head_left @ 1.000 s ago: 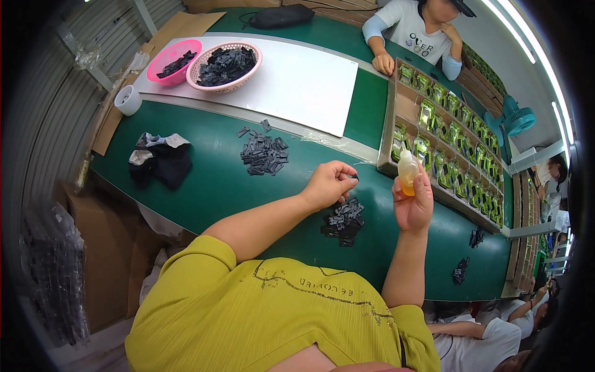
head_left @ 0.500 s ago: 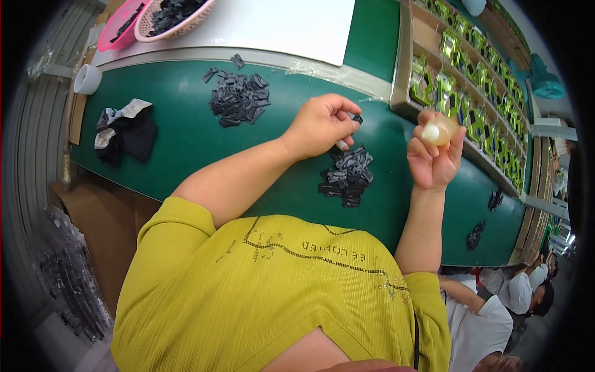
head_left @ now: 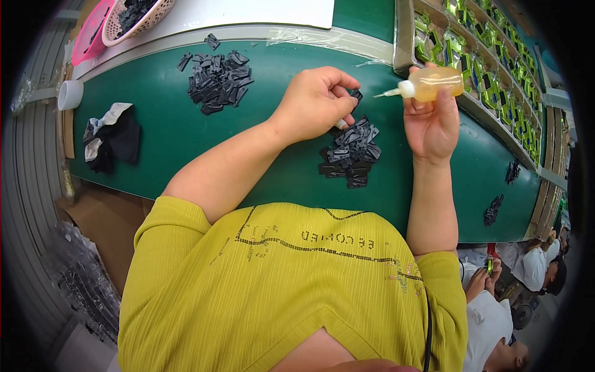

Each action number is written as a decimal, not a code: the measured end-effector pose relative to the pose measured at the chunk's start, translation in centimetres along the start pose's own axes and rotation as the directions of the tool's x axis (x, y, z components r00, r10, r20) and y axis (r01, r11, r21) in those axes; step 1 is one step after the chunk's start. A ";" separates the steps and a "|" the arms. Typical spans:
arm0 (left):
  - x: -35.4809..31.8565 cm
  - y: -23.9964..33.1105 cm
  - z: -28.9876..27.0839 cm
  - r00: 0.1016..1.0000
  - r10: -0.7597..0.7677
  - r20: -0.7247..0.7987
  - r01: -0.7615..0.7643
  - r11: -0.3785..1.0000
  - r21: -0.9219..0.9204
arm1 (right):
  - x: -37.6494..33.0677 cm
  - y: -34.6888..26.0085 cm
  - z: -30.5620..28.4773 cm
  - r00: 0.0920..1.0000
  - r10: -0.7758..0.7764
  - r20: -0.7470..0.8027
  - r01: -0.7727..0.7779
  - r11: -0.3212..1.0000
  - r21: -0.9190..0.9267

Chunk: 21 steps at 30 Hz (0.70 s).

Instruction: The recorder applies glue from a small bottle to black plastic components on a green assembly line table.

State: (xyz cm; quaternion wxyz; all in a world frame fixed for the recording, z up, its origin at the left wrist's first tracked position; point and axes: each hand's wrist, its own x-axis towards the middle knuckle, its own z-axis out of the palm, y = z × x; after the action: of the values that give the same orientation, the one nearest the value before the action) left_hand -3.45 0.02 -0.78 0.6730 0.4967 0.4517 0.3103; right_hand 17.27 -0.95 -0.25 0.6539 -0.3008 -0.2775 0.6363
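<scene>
Head view shows us seated at a long dark green table (head_left: pixel 186 142), with our yellow-green knit top filling the near part of the picture. Our left hand (head_left: pixel 317 102) is curled, its fingertips pressed together on one small black plastic piece (head_left: pixel 356 95), which it holds just above the table. Directly near of that hand, touching the table, lies a loose heap of small flat black plastic parts (head_left: pixel 351 154). Our right hand (head_left: pixel 432 121) is closed around a small clear squeeze bottle of yellowish liquid with a white nozzle (head_left: pixel 427 83); the bottle lies sideways in the grip and its thin tip points left, close to the pinched piece but apart from it.

Farther left on the table we see a second, wider pile of black plastic parts (head_left: pixel 215 79). At the left end lies a crumpled black and white cloth (head_left: pixel 111 135), and beyond it stands a small white round cup (head_left: pixel 70 94). At the far left edge sit a pink tray (head_left: pixel 87 34) and a pale pink latticed basket of black parts (head_left: pixel 145 20). Along the far right runs a rack of green and yellow packets (head_left: pixel 489 68).
</scene>
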 end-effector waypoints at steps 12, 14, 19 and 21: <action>0.3 0.3 -0.4 1.000 -0.002 0.001 0.002 0.999 0.037 | -0.5 1.1 2.0 0.983 -0.178 0.035 0.181 0.954 -0.237; 0.2 0.5 -0.4 1.000 -0.014 0.000 0.014 0.999 0.039 | -0.3 1.1 1.9 0.985 -0.170 -0.015 0.164 0.965 -0.205; 0.1 0.4 -0.3 1.000 -0.030 -0.001 0.030 0.998 0.048 | -1.5 0.4 1.7 0.894 -0.424 0.148 0.445 0.795 -0.413; 0.0 0.6 -0.3 1.000 -0.031 -0.003 0.031 0.998 0.059 | -1.4 0.9 1.9 0.876 -0.456 0.159 0.479 0.779 -0.405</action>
State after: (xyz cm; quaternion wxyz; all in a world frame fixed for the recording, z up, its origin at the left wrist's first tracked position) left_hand -3.65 0.35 -0.24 0.6623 0.5090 0.4692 0.2867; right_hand 15.17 -2.30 0.37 0.7003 -0.3429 -0.4943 0.3843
